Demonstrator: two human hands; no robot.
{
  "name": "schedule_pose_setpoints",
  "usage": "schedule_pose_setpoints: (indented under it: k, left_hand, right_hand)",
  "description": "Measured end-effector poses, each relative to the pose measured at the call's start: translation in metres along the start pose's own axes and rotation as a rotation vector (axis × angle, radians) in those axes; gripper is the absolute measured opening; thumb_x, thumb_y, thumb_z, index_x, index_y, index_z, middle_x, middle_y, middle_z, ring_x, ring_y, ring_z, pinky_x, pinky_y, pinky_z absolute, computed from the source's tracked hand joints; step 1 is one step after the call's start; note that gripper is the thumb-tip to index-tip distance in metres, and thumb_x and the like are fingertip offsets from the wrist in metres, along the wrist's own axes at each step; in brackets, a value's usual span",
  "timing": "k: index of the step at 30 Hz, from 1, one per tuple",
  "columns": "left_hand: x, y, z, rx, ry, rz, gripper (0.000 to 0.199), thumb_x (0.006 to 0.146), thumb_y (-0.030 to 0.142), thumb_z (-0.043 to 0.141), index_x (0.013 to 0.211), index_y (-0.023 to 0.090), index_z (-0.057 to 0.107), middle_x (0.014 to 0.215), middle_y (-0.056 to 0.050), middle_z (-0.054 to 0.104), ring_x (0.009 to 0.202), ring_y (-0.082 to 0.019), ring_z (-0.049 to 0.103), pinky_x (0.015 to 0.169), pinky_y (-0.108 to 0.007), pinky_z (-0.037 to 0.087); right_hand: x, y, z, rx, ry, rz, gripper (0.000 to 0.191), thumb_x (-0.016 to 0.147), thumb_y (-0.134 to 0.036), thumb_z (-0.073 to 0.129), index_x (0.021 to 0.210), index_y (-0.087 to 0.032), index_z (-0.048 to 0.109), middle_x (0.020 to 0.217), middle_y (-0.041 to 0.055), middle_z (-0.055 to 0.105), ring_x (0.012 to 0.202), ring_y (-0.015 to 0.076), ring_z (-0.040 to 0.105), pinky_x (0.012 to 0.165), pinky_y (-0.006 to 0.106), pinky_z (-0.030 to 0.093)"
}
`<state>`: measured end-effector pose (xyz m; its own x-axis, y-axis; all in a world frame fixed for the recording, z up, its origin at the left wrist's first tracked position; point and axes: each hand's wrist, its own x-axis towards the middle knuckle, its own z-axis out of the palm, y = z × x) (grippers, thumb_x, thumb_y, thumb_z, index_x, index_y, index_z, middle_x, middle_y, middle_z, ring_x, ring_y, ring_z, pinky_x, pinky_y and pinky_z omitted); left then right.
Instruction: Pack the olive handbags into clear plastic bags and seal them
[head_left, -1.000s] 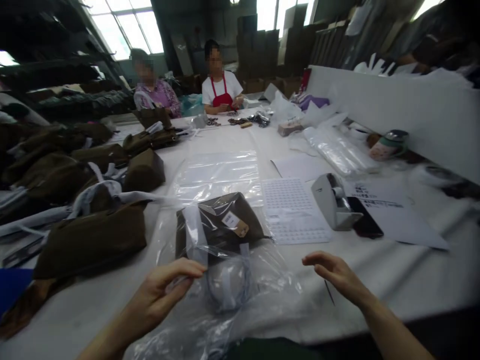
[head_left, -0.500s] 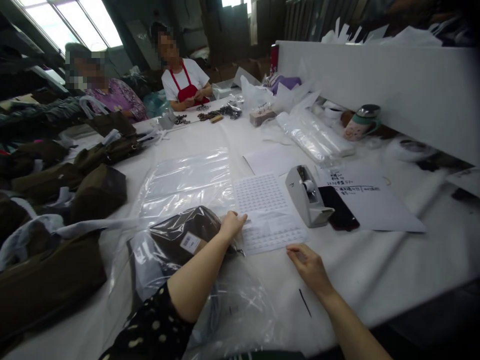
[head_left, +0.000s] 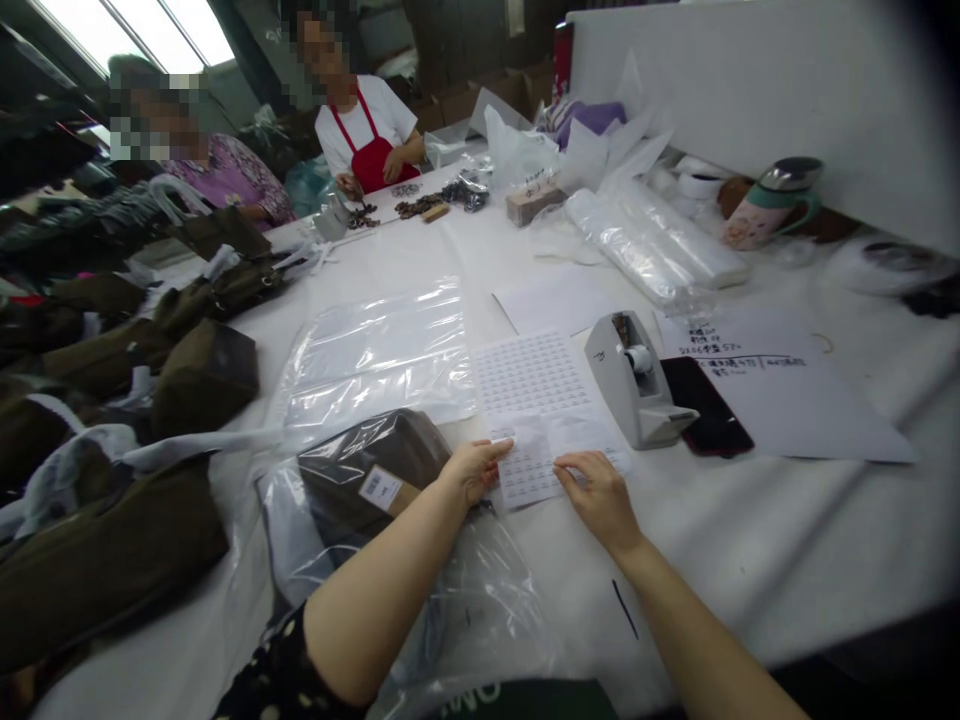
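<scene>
A printed label sheet [head_left: 534, 375] lies on the white table. My left hand [head_left: 480, 468] is closed at the sheet's lower left, thumb and fingers pinched on its edge. My right hand [head_left: 596, 490] pinches at the sheet's lower right; whatever is between its fingertips is too small to make out. Left of the sheet, a dark brown bag [head_left: 352, 480] in clear plastic carries a barcode label [head_left: 380, 487], partly under my left forearm. A grey tape dispenser [head_left: 637, 385] stands right of the sheet.
A black phone [head_left: 709, 405] rests on handwritten paper [head_left: 840, 410]. Flat plastic bags [head_left: 382, 345] lie behind the wrapped bag, and brown bags [head_left: 112, 550] pile up at left. Plastic rolls [head_left: 652, 240] and a mug [head_left: 776, 205] are at back right. Two people sit across the table.
My right hand has moved up and left to the label sheet. My left hand has shifted slightly down and right. The camera view has shifted, and the person in the red apron has moved their hands.
</scene>
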<state>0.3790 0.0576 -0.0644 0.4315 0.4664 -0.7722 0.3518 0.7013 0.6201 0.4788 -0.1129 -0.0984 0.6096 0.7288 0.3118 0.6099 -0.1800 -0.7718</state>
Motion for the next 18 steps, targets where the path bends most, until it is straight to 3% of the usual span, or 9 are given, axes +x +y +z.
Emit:
schedule_pose_setpoints:
  k: [4, 9, 14, 18]
  left_hand:
    - [0.0, -0.003, 0.004, 0.001, -0.091, -0.069, 0.021, 0.068, 0.012, 0.069, 0.088, 0.007, 0.062, 0.08, -0.01, 0.067, 0.067, -0.018, 0.064, 0.065, -0.029, 0.053]
    - [0.005, -0.005, 0.009, -0.032, -0.159, -0.126, 0.023, 0.074, 0.016, 0.057, 0.095, 0.007, 0.06, 0.08, -0.012, 0.067, 0.07, -0.022, 0.065, 0.07, -0.035, 0.054]
    - [-0.003, -0.002, 0.012, -0.068, -0.317, -0.032, 0.03, 0.071, 0.019, 0.058, 0.099, 0.008, 0.061, 0.088, -0.012, 0.067, 0.078, -0.023, 0.064, 0.075, -0.034, 0.052]
    - [-0.005, 0.0, 0.011, -0.001, -0.305, 0.063, 0.035, 0.062, 0.019, 0.07, 0.096, 0.012, 0.063, 0.086, -0.007, 0.067, 0.077, -0.02, 0.063, 0.073, -0.029, 0.049]
  right_hand:
    - [0.012, 0.001, 0.011, 0.002, -0.017, 0.004, 0.005, 0.084, -0.021, 0.06, 0.085, -0.021, 0.065, 0.085, 0.0035, 0.066, 0.086, 0.0229, 0.055, 0.08, 0.039, 0.045]
    - [0.018, 0.003, 0.018, -0.012, -0.04, 0.0, 0.01, 0.082, -0.02, 0.063, 0.09, -0.022, 0.067, 0.088, 0.0042, 0.066, 0.088, 0.0244, 0.055, 0.081, 0.041, 0.046]
    - [0.026, -0.003, 0.018, -0.033, -0.057, -0.026, 0.017, 0.08, -0.02, 0.066, 0.096, -0.024, 0.066, 0.089, 0.0043, 0.064, 0.088, 0.0247, 0.054, 0.081, 0.04, 0.047]
    - [0.031, -0.011, 0.012, -0.113, -0.117, -0.122, 0.012, 0.081, -0.017, 0.063, 0.091, -0.023, 0.066, 0.087, 0.0047, 0.063, 0.086, 0.0235, 0.054, 0.079, 0.038, 0.046]
